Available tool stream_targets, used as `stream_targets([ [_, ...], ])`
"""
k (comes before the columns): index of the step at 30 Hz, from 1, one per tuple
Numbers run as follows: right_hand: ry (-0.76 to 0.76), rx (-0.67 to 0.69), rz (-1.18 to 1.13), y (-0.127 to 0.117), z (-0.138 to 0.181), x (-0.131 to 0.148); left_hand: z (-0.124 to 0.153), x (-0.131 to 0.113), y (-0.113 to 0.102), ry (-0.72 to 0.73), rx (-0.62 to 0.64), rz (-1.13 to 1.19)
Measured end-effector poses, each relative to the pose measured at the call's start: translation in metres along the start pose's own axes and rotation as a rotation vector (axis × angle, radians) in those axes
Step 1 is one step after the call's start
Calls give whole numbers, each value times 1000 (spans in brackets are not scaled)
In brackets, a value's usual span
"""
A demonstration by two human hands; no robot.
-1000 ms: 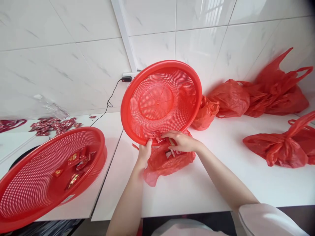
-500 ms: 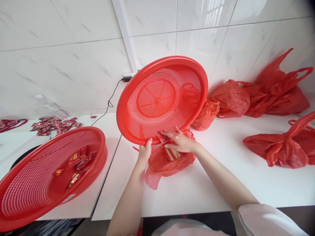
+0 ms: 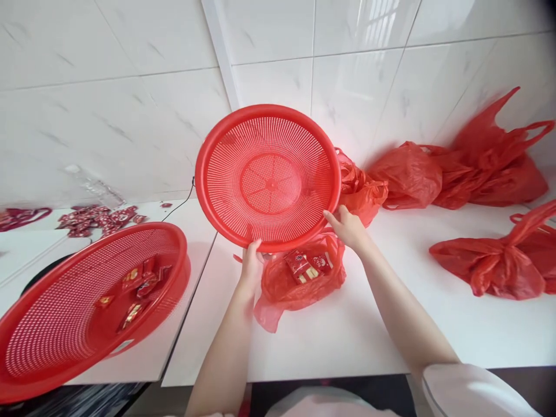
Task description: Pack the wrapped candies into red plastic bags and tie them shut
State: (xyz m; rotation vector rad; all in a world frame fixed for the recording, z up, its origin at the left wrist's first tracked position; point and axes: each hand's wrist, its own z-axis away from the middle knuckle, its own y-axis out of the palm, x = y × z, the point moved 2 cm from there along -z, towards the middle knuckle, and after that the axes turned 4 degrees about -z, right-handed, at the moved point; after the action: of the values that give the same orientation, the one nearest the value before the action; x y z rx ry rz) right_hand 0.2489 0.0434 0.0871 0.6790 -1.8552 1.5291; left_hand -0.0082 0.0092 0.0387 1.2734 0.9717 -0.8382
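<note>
A round red plastic mesh basket [image 3: 271, 182] is tilted up with its inside facing me, and no packets show in it. My left hand [image 3: 251, 265] grips its lower rim, thumb over the edge. At the lower right of the same rim, my right hand [image 3: 347, 227] is closed on it too. Just below the basket, a red plastic bag [image 3: 299, 295] lies open on the white table. Inside the bag are small red packets [image 3: 299, 263] and some pale yellow pieces or packets [image 3: 307, 274].
A second red mesh basket [image 3: 39, 313] at the left holds several small packets. Behind it lie a pile of red packets [image 3: 93, 219] and a clear plastic bottle [image 3: 93, 185]. Filled red bags [image 3: 408, 174] line the wall, and a tied bag [image 3: 490, 260] sits on the right.
My right hand has left the packet at the rim and now grips the basket's right side. The basket has shifted left and turned. Another red packet now shows in the bag.
</note>
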Motion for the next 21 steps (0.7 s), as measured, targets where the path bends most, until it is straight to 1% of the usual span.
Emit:
stream_targets([
  [2,-36,58,-254,0,0,2,-1,1,-1,-20,32,35],
  [4,-66,170,-604,0,1,6,-2,1,-2,-30,28,84],
  [6,-42,227,-885,-1,3,10,-3,0,-5,-29,31,119],
  [7,-17,223,-967,-1,4,12,-4,-1,-6,-26,39,122],
  [9,30,177,-1047,-2,4,13,-7,-4,-11,-16,42,88],
  [10,45,154,-1068,-2,4,13,-9,-6,-14,7,5,60],
  [11,54,139,-1084,-3,3,13,-11,-9,-19,56,-79,32],
  [12,59,128,-1095,-3,3,12,-12,-12,-25,130,-203,8],
  [15,78,103,-1112,-5,0,9,-11,-22,-41,382,-636,-47],
  [16,88,98,-1116,-6,-1,8,-10,-24,-44,437,-739,-62],
  [17,97,96,-1122,-7,-2,7,-9,-27,-46,466,-806,-77],
  [18,105,96,-1131,-8,-2,6,-9,-28,-47,472,-842,-91],
  [19,113,98,-1142,-8,-2,6,-8,-30,-47,464,-858,-105],
  [21,123,101,-1160,-10,-2,6,-9,-31,-48,436,-851,-135],
])
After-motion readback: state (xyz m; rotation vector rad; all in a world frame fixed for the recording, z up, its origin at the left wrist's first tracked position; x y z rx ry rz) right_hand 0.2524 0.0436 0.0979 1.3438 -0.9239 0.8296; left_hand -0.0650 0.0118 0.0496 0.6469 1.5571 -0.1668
